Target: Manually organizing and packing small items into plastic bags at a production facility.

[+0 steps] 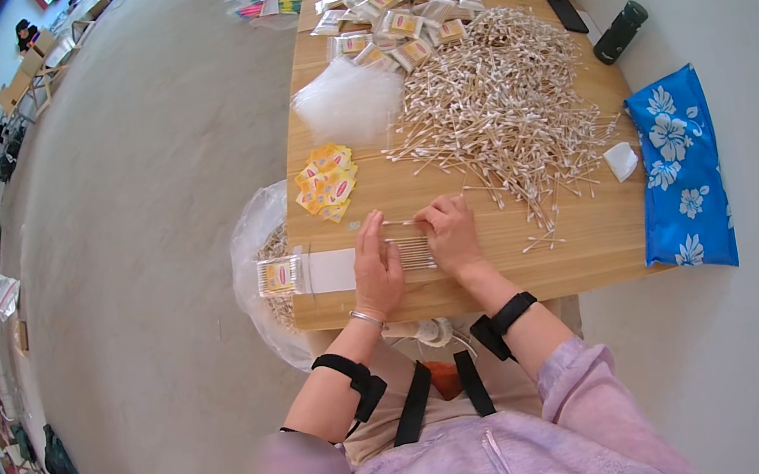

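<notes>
A row of cotton swabs point(416, 253) lies side by side on the wooden table point(608, 263), between my two hands. My left hand point(377, 268) rests along the row's left ends with its fingers stretched out. At the row's far side my right hand point(453, 236) is closed, its fingertips pinching a cotton swab point(400, 223) whose left end reaches my left fingers. Left of my left hand lies a white card point(333, 271), and beside it a filled clear pack with a yellow label point(281, 277). Loose yellow labels point(327, 183) and clear plastic bags point(349, 103) lie beyond.
A big heap of loose swabs point(502, 98) covers the table's middle right, with filled packs point(402, 18) behind. Along the right stand or lie a phone point(566, 12), a black flask point(621, 32), a white tissue point(621, 161) and a blue flowered cushion point(679, 174). A plastic bag point(247, 235) is at the left edge.
</notes>
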### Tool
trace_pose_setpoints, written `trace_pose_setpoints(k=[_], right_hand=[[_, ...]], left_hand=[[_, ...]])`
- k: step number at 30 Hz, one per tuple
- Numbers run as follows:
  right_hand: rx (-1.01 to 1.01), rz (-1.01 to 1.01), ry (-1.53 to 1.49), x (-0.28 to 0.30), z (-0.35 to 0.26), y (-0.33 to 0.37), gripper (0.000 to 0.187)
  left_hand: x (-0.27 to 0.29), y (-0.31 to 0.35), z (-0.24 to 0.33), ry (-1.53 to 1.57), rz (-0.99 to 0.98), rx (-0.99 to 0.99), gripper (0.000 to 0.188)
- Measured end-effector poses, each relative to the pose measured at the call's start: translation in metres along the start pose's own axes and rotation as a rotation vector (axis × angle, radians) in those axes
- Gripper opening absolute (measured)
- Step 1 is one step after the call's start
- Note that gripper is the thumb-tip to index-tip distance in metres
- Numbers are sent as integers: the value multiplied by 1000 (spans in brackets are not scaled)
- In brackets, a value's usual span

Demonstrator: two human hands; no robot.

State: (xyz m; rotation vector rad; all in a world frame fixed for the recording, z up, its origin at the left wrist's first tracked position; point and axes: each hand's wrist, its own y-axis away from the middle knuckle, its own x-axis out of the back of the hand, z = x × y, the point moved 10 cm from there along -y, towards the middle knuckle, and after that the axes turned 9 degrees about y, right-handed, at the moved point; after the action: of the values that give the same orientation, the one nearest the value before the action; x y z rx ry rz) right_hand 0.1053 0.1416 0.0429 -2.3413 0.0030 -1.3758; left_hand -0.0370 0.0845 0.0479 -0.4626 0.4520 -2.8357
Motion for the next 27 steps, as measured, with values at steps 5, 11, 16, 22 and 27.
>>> trace_pose_setpoints(k=[5,11,16,22,27], right_hand=[[-32,51,-145,6,-4,8,12],[-380,162,-576,7,38,26,24],[-318,26,-873,-21,12,28,31],[-340,97,-983,-23,-1,24,37],[-216,113,-655,-11,0,19,35]], left_hand=[[10,1,-24,100,64,103,45],[4,-3,-35,384,91,289,40],[-6,-6,-34,374,10,264,38],[-6,-8,-26,371,-23,221,37],[-10,-12,-11,-22,-163,-1,39]])
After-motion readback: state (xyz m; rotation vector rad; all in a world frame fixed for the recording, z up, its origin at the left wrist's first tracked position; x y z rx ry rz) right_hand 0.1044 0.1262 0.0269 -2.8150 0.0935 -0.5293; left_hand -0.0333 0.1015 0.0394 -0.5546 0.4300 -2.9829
